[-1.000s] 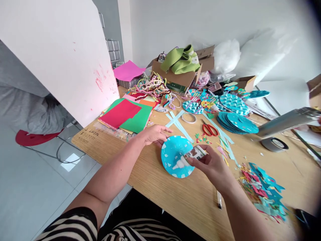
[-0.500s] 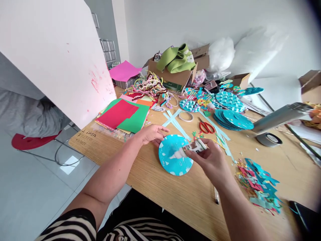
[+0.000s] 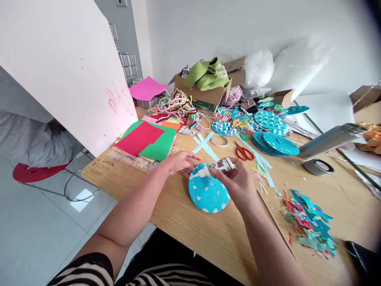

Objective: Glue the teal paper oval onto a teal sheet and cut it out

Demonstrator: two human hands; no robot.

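Note:
A round blue disc [image 3: 208, 194] with pale flecks lies on the table in front of me. My left hand [image 3: 182, 163] is at its upper left rim, the lower fingers bent against the edge and one finger stretched over it. In my right hand [image 3: 235, 176] is a white glue bottle [image 3: 222, 165] with a printed label, tilted nozzle-down to the left. Its tip points at the disc's upper left part, close to my left fingers; whether it touches the surface I cannot tell. Right of my hand are thin paper scraps [image 3: 262, 178].
Red scissors [image 3: 244, 152], a tape roll [image 3: 219, 140] and pale blue strips [image 3: 205, 147] lie beyond the disc. Stacked blue discs [image 3: 276, 143], a steel flask [image 3: 330, 139] and cut scraps [image 3: 309, 222] are on the right. Coloured sheets [image 3: 145, 139] lie left. A stick [image 3: 278, 226] is beside my right forearm.
My right hand has moved the glue bottle up and left, from over the disc's middle to its upper left rim. A stick beside my right forearm now shows more fully. My left hand has barely moved.

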